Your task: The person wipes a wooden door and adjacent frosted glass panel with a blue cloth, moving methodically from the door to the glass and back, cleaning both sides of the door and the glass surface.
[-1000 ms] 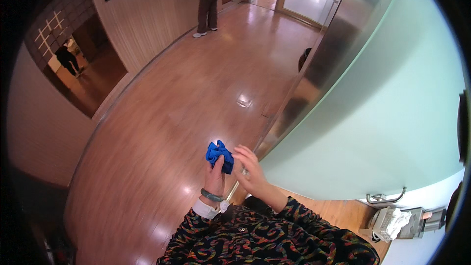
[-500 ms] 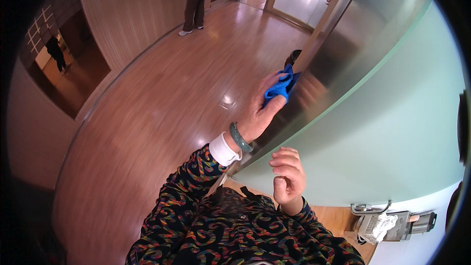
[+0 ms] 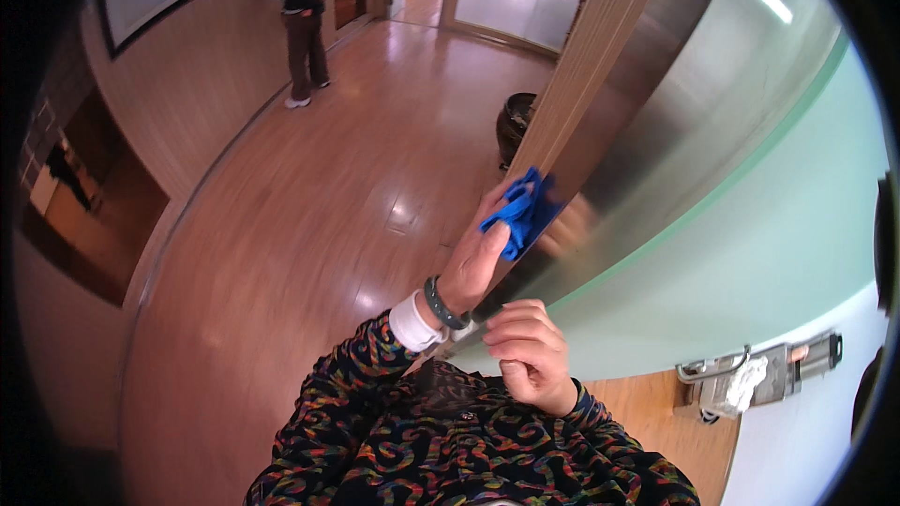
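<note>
My left hand (image 3: pixel 471 264) is closed on a crumpled blue cloth (image 3: pixel 514 217) and presses it against the edge of a shiny metal panel (image 3: pixel 647 145), which reflects the fingers. A dark green bangle (image 3: pixel 444 304) and a white cuff circle that wrist. Lower and to the right, my right hand (image 3: pixel 532 356) is held up in front of my chest with its fingers curled in and nothing visible in them. It is close to the lower end of a pale green glass surface (image 3: pixel 731 225).
Wood-look floor (image 3: pixel 281 253) stretches away on the left. A person (image 3: pixel 302 23) stands by the far wall. A dark pot (image 3: pixel 516 122) is beyond the panel's wooden edge (image 3: pixel 600 37). At lower right, a metal handle (image 3: pixel 712 370) is beside a holder with white crumpled material (image 3: pixel 743 384).
My left hand and the cloth have moved down and a little left along the panel. My right hand has shifted slightly down and left. The view has also turned, revealing more of the pot.
</note>
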Demonstrator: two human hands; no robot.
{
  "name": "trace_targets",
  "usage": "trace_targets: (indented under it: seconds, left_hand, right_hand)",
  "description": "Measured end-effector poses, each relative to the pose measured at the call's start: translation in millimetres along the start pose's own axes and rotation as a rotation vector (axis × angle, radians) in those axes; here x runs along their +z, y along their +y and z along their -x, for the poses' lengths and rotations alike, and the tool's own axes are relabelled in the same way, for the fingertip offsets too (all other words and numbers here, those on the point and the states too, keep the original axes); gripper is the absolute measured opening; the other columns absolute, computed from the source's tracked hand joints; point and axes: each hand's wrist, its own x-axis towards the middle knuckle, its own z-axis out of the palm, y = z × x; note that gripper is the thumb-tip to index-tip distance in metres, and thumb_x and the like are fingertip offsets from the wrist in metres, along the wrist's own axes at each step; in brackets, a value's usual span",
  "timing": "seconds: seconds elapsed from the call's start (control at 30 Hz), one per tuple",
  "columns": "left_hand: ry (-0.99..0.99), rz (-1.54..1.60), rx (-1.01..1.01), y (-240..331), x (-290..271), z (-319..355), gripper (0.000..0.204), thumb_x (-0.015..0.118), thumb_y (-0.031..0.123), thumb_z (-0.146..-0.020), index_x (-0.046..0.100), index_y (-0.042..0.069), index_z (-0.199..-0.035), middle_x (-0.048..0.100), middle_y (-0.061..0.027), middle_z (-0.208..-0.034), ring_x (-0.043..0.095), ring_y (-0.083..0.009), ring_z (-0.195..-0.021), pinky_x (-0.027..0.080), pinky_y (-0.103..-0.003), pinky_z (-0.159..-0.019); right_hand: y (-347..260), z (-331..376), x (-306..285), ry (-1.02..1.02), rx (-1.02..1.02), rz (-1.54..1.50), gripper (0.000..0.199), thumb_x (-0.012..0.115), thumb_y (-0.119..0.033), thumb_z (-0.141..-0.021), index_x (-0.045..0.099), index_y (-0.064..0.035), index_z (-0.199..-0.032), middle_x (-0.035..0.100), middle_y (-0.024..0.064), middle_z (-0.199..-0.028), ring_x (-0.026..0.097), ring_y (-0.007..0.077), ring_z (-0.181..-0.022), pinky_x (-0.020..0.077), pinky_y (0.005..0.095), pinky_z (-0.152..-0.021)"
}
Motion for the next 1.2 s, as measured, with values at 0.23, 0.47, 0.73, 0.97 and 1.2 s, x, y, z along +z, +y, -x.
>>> trace_targets:
  seconds: [0.23, 0.47, 0.73, 0.97, 1.2]
  left_hand:
    - [-0.003, -0.251, 0.036, -19, 4, 16, 0.04, 0.044, 0.015, -0.1, 0.047, -0.002, -0.136, 0.042, -0.0142, -0.144, 0.044, -0.0232, -0.13, 0.035, -0.034, -0.107]
    - [0.124, -0.105, -0.204, -38, 21, 38, 0.041, 0.047, 0.012, -0.099, 0.046, -0.002, -0.137, 0.045, -0.0122, -0.14, 0.047, -0.019, -0.125, 0.038, -0.03, -0.104]
    - [0.04, -0.402, 0.309, -20, 32, -16, 0.037, 0.051, 0.009, -0.095, 0.049, 0.002, -0.132, 0.042, -0.0186, -0.139, 0.045, -0.033, -0.127, 0.036, -0.039, -0.106]
    - [0.152, -0.572, 0.133, -89, 19, 71, 0.04, 0.055, 0.001, -0.091, 0.046, 0.003, -0.13, 0.044, -0.0202, -0.133, 0.047, -0.036, -0.121, 0.037, -0.04, -0.105]
    - [0.03, -0.584, -0.004, -134, 13, 72, 0.041, 0.057, 0.0, -0.091, 0.045, 0.002, -0.13, 0.047, -0.0195, -0.127, 0.05, -0.0346, -0.116, 0.04, -0.039, -0.101]
  right_hand:
    - [0, 3, -7, 0.158, 0.031, 0.085, 0.013, 0.059, 0.003, -0.082, 0.063, -0.0029, -0.093, 0.066, 0.0123, -0.095, 0.064, 0.0319, -0.089, 0.0491, 0.0438, -0.083]
    - [4, 4, -12, 0.164, 0.083, 0.147, 0.016, 0.057, 0.006, -0.08, 0.062, -0.0027, -0.092, 0.066, 0.0119, -0.093, 0.064, 0.0315, -0.09, 0.0488, 0.0444, -0.084]
    - [7, 5, -11, 0.279, 0.081, 0.201, 0.019, 0.052, 0.011, -0.08, 0.061, -0.0017, -0.091, 0.066, 0.0131, -0.093, 0.064, 0.0313, -0.09, 0.0489, 0.0437, -0.084]
    - [14, 5, -24, 0.372, 0.187, 0.338, 0.02, 0.048, 0.012, -0.084, 0.06, 0.0007, -0.095, 0.063, 0.0164, -0.101, 0.06, 0.0326, -0.101, 0.046, 0.0415, -0.091]
    - [35, 5, -46, 0.44, 0.275, 0.515, 0.026, 0.053, 0.011, -0.08, 0.061, -0.0016, -0.101, 0.06, 0.0146, -0.114, 0.054, 0.0337, -0.112, 0.0421, 0.043, -0.099]
